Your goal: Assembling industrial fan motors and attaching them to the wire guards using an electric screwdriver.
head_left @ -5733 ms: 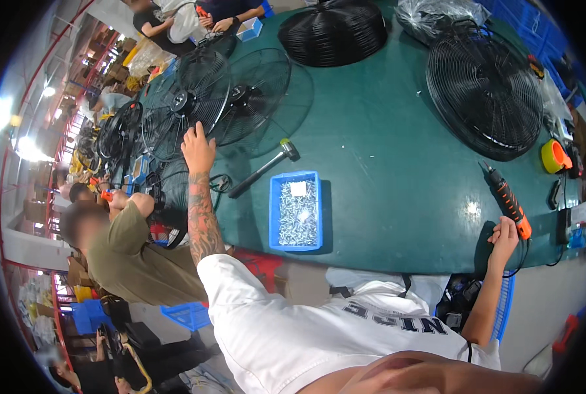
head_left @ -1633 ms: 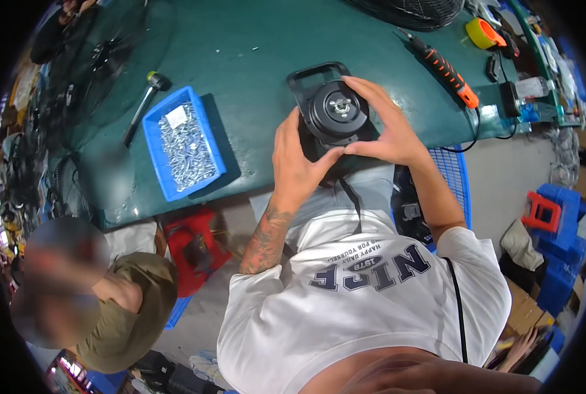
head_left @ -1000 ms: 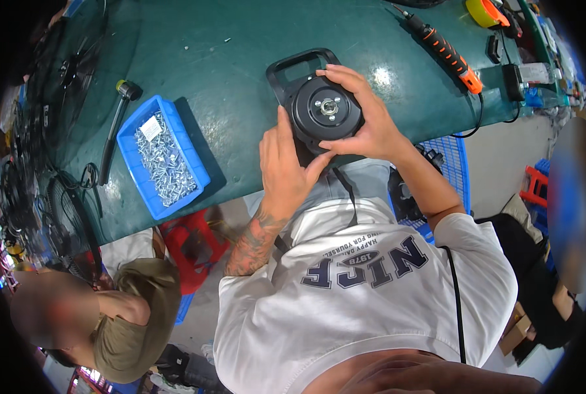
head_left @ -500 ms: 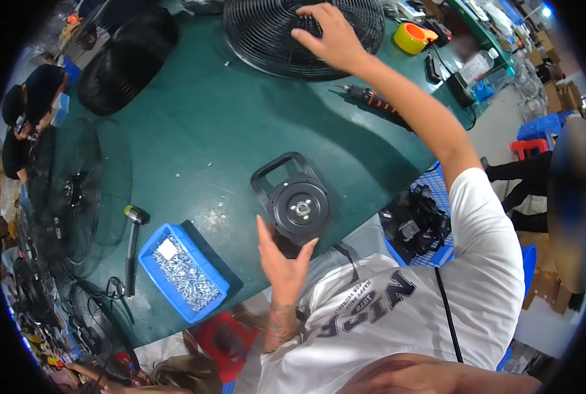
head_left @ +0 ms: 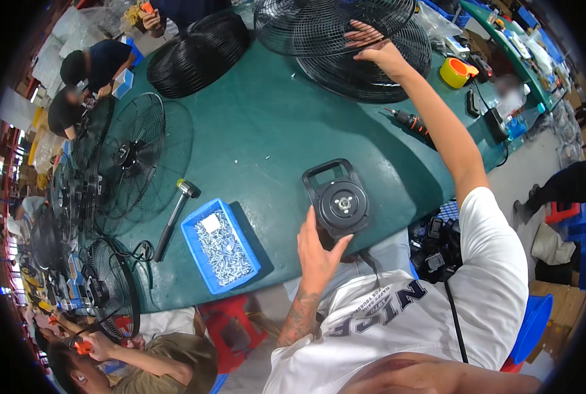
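Note:
A black round fan motor (head_left: 343,205) with a loop-shaped bracket on its far side stands at the table's near edge. My left hand (head_left: 319,253) cups its near side between thumb and fingers. At the far side of the table, my right hand (head_left: 379,54) grips the rim of a black wire fan grille (head_left: 325,33). Its fingers show through the wires, with the thumb on the near side. That grille is tilted up off several more stacked grilles (head_left: 355,85), which lie flat beneath it.
An electric screwdriver (head_left: 411,122) and a yellow tape roll (head_left: 455,72) lie at right. A blue bin (head_left: 239,281) of screws and a mallet (head_left: 174,220) are at left, near an assembled fan (head_left: 130,155). Below the table edge sit black parts (head_left: 437,248). Co-workers are at the left.
My right hand, which was open over the stacked grilles, has taken hold of the top one and raised it, tilted. The left hand stays at the motor. The whole view has shifted.

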### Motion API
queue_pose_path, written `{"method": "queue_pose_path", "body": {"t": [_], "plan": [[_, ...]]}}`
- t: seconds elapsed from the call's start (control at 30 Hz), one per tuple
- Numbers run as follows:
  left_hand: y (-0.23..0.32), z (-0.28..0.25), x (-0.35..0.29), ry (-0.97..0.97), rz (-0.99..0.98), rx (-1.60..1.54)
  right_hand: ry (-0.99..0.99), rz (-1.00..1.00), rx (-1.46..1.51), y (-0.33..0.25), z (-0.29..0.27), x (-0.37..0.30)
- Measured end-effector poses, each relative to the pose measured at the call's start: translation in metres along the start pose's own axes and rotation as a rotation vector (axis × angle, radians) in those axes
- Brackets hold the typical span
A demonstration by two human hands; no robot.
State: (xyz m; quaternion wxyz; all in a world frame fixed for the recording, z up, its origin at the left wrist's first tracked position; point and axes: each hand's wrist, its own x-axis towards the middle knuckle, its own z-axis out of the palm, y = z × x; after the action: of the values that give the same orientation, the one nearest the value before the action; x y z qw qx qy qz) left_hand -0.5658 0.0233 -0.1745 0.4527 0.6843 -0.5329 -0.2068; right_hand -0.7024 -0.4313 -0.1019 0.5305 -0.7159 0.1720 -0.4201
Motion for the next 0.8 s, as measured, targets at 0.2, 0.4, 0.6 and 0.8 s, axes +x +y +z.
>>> {"method": "queue_pose_path", "body": {"t": [0.2, 0.4, 0.6, 0.8], "plan": [[-0.001, 0.004, 0.003, 0.002, 0.021, -0.021, 0.149, 0.0, 0.633, -0.071, 0.008, 0.004], [-0.006, 0.006, 0.003, 0.048, 0.058, -0.036, 0.15, -0.087, 0.214, -0.114, 0.057, -0.026], [0.0, -0.003, -0.003, 0.136, 0.072, -0.106, -0.117, -0.227, -0.116, -0.165, 0.112, -0.081], [0.07, -0.092, 0.047, 0.378, 0.283, -0.72, -0.335, -0.588, -1.131, -0.201, 0.164, -0.127]]}}
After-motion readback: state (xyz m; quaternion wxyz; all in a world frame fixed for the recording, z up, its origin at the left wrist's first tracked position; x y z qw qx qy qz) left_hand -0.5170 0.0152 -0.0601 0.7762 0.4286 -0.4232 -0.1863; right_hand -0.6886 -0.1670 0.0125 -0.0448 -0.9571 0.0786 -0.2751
